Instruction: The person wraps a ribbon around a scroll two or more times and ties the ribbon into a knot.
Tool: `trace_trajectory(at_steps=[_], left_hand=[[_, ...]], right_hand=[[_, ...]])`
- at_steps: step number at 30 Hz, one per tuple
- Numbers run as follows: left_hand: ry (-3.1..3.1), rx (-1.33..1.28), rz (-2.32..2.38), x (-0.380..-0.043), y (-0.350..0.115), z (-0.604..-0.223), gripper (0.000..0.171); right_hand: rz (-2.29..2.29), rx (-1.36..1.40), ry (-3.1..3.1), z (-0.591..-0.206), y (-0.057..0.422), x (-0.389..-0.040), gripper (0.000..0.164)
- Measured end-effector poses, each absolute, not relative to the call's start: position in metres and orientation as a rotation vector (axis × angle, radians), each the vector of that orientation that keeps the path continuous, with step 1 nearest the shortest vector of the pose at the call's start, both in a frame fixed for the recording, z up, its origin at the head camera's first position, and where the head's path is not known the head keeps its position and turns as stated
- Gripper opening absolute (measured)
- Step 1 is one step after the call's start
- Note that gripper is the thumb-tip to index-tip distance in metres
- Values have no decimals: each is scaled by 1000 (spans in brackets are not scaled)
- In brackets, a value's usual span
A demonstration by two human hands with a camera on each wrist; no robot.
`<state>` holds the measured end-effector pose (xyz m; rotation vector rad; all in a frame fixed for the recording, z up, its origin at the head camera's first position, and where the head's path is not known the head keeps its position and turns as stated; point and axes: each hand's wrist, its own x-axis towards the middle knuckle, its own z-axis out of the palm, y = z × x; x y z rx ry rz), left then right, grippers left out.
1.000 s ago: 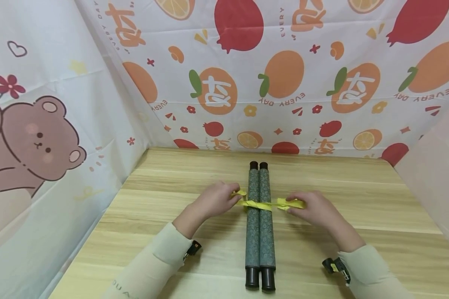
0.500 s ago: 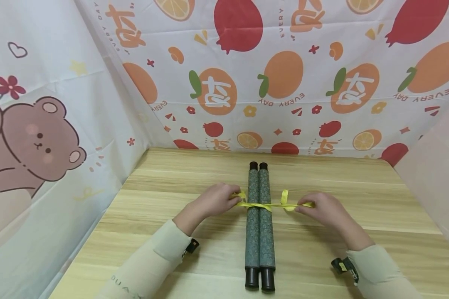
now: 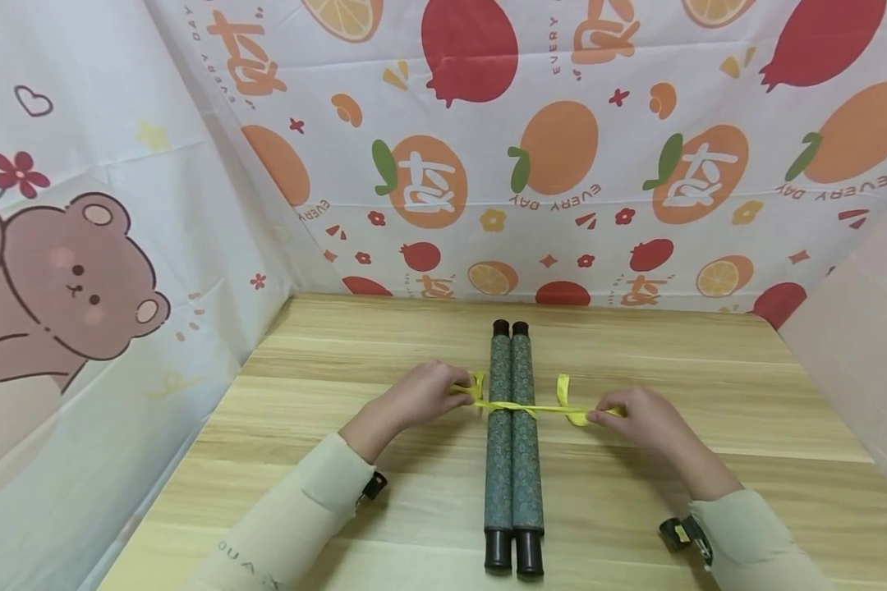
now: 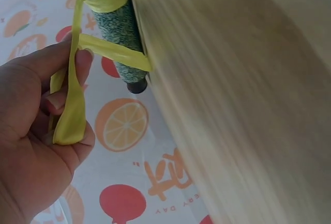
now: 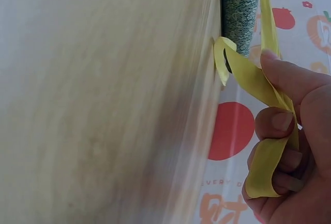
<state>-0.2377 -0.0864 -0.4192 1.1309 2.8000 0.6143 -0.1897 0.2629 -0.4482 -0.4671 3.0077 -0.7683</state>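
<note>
Wood-grain table (image 3: 710, 353): I see two rolls (image 3: 499, 468) (long axes pointing away) nearer my left hand (image 3: 425, 396) than my right hand (image 3: 641, 420), both pinching ribbon (image 4: 75, 111) stretched crosswise.

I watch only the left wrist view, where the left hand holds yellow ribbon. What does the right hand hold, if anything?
Observer: The right hand grips the yellow ribbon too.
Operator: I notice one green roll. Is it alone?
Observer: No, two green rolls lie side by side on the wooden table.
Operator: And their near ends, which I cannot see?
Observer: Both have dark end caps.
</note>
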Motion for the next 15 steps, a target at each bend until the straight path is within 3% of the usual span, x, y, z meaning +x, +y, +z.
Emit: trace_trajectory(at_steps=[15], left_hand=[[2824,1101,649,-239,-95,-423,15]], right_hand=[[-814,-569,2954,-458,271,-184,22]])
